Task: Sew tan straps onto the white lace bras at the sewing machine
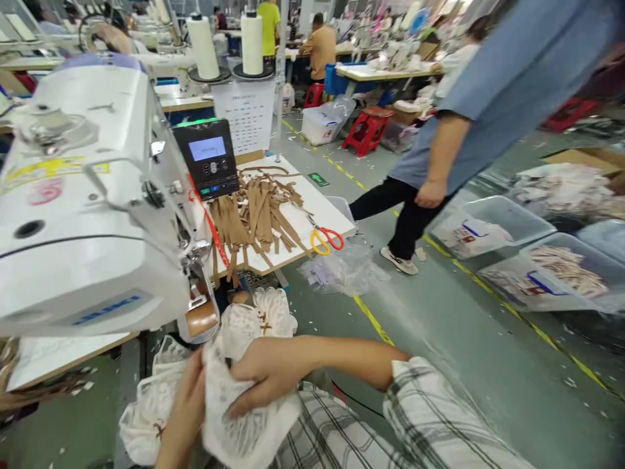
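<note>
A white lace bra (244,423) is bunched between my hands, low in the middle of the head view. My left hand (190,397) pinches its left edge, with the fingertips partly hidden by the fabric. Across its upper right side, my right hand (273,368) is closed on the lace, thumb on top. Just beyond my hands, more white lace with small brown ties (266,312) lies by the sewing machine's (92,215) arm end. Another white lace piece (151,404) hangs left of my left hand.
Brown fabric strips (258,208) lie on the white table (322,205), with scissors (327,241) at its edge. A control panel (208,156) and thread cones (252,45) stand behind. At right, a person in blue (488,111) is walking; plastic bins (493,221) sit on the floor.
</note>
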Available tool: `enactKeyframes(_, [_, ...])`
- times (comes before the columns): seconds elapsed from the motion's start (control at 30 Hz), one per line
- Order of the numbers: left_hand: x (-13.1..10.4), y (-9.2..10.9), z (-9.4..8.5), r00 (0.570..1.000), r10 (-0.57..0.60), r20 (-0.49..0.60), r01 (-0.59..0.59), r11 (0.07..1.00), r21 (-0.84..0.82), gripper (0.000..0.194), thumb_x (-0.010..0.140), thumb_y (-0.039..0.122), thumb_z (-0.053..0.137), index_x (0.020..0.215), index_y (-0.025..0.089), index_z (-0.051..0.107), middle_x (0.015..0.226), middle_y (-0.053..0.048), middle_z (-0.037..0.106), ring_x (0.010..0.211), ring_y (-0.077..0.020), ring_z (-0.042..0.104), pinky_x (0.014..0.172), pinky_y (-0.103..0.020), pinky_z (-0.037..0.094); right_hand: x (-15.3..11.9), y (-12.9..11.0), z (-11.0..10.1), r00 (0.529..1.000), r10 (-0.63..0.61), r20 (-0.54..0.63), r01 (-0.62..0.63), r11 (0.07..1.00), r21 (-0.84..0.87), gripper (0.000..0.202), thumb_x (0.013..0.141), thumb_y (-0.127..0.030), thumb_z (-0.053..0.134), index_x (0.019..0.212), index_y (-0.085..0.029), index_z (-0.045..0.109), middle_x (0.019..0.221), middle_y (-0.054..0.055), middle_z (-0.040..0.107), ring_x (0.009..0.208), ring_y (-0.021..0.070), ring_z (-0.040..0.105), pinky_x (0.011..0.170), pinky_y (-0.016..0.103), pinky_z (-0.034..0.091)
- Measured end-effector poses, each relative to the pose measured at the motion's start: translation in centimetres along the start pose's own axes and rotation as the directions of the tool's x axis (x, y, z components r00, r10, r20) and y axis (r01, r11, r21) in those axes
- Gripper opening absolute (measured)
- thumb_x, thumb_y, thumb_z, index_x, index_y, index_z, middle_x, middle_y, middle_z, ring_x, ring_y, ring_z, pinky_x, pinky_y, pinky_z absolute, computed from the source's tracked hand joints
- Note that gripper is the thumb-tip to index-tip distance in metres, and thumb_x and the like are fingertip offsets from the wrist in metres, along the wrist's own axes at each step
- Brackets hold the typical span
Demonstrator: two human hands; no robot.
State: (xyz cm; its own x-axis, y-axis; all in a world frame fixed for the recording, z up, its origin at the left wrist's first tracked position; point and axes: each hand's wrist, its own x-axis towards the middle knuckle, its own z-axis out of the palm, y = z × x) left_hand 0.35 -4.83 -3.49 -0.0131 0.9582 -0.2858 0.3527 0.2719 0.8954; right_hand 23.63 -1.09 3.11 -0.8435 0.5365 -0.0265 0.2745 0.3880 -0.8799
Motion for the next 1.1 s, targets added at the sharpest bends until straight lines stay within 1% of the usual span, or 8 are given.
enactKeyframes(0.1, [1.1, 1.8, 4.2, 0.936, -0.141, 0.323, 0.266, 0.884, -0.385, 0.042, 0.069, 0.057, 0.075, 0.080, 0.018, 0.068, 0.072, -0.005, 0.067, 0.068, -0.0208, 0.059, 0.067, -0.034, 0.051, -2.3, 0.2, -2.8, 0.982, 0.071, 0.173, -0.101, 0.980, 0.169, 0.036, 0.095, -0.051, 0.051, 0.085, -0.018, 0.059, 0.069, -0.005, 0.057, 0.062, 0.0064, 0.052, 0.057, 0.016, 0.040])
enactKeyframes(0.17, [2.1, 2.2, 6.2, 0.927, -0.114, 0.358, 0.302, 0.792, -0.530, 0.039, 0.070, 0.052, 0.078, 0.084, 0.017, 0.067, 0.078, -0.004, 0.067, 0.069, -0.0176, 0.058, 0.069, -0.030, 0.049, -3.3, 1.2, -4.6, 0.946, 0.066, 0.317, -0.130, 0.975, 0.183, 0.034, 0.096, -0.050, 0.049, 0.088, -0.018, 0.059, 0.073, -0.004, 0.060, 0.062, 0.0065, 0.052, 0.057, 0.017, 0.040])
enactKeyframes(0.27, [2.9, 1.8, 7.1, 0.960, -0.092, 0.263, 0.220, 0.830, -0.513, 0.035, 0.075, 0.050, 0.076, 0.084, 0.018, 0.065, 0.078, -0.001, 0.064, 0.071, -0.0149, 0.056, 0.068, -0.025, 0.046, -2.2, 4.9, -7.7, 0.974, 0.226, 0.030, -0.221, 0.968, -0.118, 0.033, 0.094, -0.049, 0.054, 0.083, -0.018, 0.064, 0.073, -0.003, 0.063, 0.063, 0.0082, 0.052, 0.059, 0.020, 0.037])
enactKeyframes(0.37, [2.7, 1.3, 7.1, 0.979, -0.013, 0.206, 0.072, 0.956, -0.284, 0.039, 0.085, 0.054, 0.064, 0.075, 0.017, 0.058, 0.071, 0.001, 0.055, 0.069, -0.0143, 0.050, 0.065, -0.023, 0.042, 2.3, 10.0, -12.3, 0.678, 0.340, -0.651, -0.558, 0.815, -0.156, 0.029, 0.096, -0.043, 0.052, 0.091, -0.017, 0.065, 0.090, 0.004, 0.069, 0.077, 0.0139, 0.058, 0.068, 0.024, 0.040])
enactKeyframes(0.5, [1.6, 1.4, 7.8, 0.976, 0.109, 0.187, -0.106, 0.994, -0.029, 0.040, 0.094, 0.053, 0.050, 0.075, 0.019, 0.053, 0.069, 0.002, 0.048, 0.067, -0.0143, 0.045, 0.061, -0.024, 0.036, 9.3, 15.0, -18.6, 0.459, 0.357, -0.814, -0.614, 0.789, 0.000, 0.033, 0.097, -0.041, 0.048, 0.110, -0.013, 0.060, 0.111, 0.014, 0.065, 0.096, 0.0239, 0.060, 0.082, 0.033, 0.045])
enactKeyframes(0.7, [0.8, 0.8, 7.4, 0.969, 0.178, 0.169, -0.195, 0.977, 0.090, 0.037, 0.099, 0.047, 0.045, 0.076, 0.019, 0.053, 0.069, 0.002, 0.049, 0.066, -0.0143, 0.045, 0.062, -0.025, 0.035, 14.2, 17.0, -23.0, 0.270, 0.433, -0.860, -0.492, 0.830, 0.264, 0.027, 0.091, -0.028, 0.056, 0.112, -0.012, 0.062, 0.132, 0.019, 0.053, 0.121, 0.0311, 0.051, 0.105, 0.046, 0.037])
enactKeyframes(0.9, [0.9, 0.4, 5.9, 0.977, 0.196, 0.083, -0.206, 0.969, 0.139, 0.034, 0.099, 0.044, 0.046, 0.084, 0.018, 0.060, 0.075, -0.002, 0.058, 0.071, -0.0162, 0.054, 0.066, -0.027, 0.042, 13.3, 16.0, -22.7, 0.290, 0.586, -0.757, -0.076, 0.802, 0.592, 0.017, 0.098, -0.022, 0.041, 0.090, -0.017, 0.055, 0.093, 0.006, 0.061, 0.091, 0.0147, 0.058, 0.074, 0.022, 0.049])
enactKeyframes(1.1, [0.4, 0.8, 5.2, 0.977, 0.210, -0.017, -0.208, 0.974, 0.095, 0.040, 0.097, 0.043, 0.052, 0.128, 0.018, 0.056, 0.099, -0.009, 0.068, 0.088, -0.0210, 0.066, 0.075, -0.031, 0.053, 6.7, 14.1, -15.7, 0.541, 0.712, -0.447, 0.236, 0.381, 0.894, 0.025, 0.102, -0.030, 0.046, 0.079, -0.020, 0.041, 0.061, -0.011, 0.031, 0.042, 0.0000, 0.021, 0.037, 0.009, 0.019])
